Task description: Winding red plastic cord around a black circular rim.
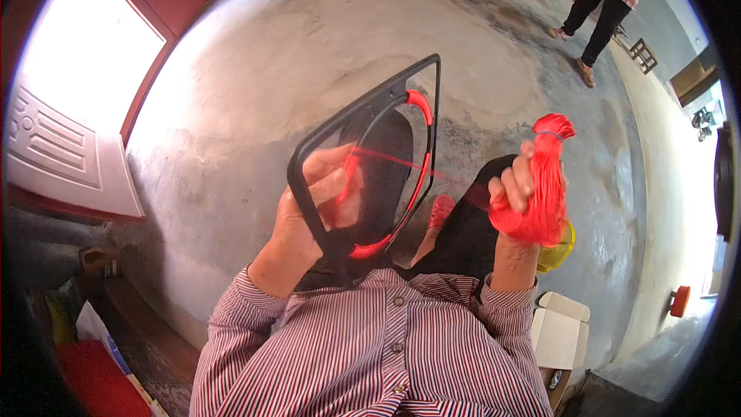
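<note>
My left hand (305, 205) grips the left side of a black four-cornered frame (351, 114), which is tilted over my lap. Inside the frame is a curved ring, with red cord wrapping (419, 100) along parts of it. My right hand (515, 189) is closed around a thick bundle of red cord (546, 185), tied near its top and held upright to the right. A thin red strand (386, 157) runs from the ring toward my right hand. The left fingertips are partly blurred beside the wrapped ring.
Beyond my knees stretches a grey concrete floor (347, 31). Another person (606, 8) stands at the far right. An open white box (559, 332) and a yellow container (557, 251) are by my right side. A white panelled door (65, 154) is at the left, and a red object (100, 378) lies at lower left.
</note>
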`<action>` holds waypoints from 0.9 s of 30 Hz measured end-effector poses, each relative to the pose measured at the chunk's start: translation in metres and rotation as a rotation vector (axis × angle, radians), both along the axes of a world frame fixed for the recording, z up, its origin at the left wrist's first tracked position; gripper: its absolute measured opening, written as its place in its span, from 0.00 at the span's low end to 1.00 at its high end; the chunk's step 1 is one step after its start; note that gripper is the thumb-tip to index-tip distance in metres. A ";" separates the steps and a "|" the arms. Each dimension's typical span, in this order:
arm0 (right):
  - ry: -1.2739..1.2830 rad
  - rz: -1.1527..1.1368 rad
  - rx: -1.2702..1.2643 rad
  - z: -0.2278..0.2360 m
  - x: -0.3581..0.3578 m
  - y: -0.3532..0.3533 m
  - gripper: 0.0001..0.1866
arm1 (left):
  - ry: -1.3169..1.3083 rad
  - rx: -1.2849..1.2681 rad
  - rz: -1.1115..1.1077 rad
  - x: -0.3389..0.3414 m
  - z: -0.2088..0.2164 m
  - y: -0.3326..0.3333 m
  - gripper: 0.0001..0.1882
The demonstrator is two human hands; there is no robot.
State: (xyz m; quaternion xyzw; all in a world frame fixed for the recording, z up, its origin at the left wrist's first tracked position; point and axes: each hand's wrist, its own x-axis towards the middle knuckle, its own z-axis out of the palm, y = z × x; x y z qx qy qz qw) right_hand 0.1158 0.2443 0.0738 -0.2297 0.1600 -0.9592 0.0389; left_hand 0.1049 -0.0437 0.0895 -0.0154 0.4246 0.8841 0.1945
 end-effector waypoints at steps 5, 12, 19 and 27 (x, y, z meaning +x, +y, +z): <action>-0.558 -0.405 0.581 -0.057 0.027 -0.008 0.13 | -0.013 0.040 0.048 -0.003 -0.008 -0.011 0.09; -0.436 -0.615 1.423 -0.073 0.018 -0.020 0.11 | -0.065 -0.021 0.005 0.000 -0.012 -0.014 0.12; -0.304 -0.649 0.355 0.000 0.009 0.017 0.17 | 0.003 -0.001 -0.093 0.000 -0.007 -0.009 0.13; -0.343 -0.371 0.177 -0.057 0.026 0.046 0.18 | -0.016 0.101 0.013 -0.001 -0.018 -0.023 0.13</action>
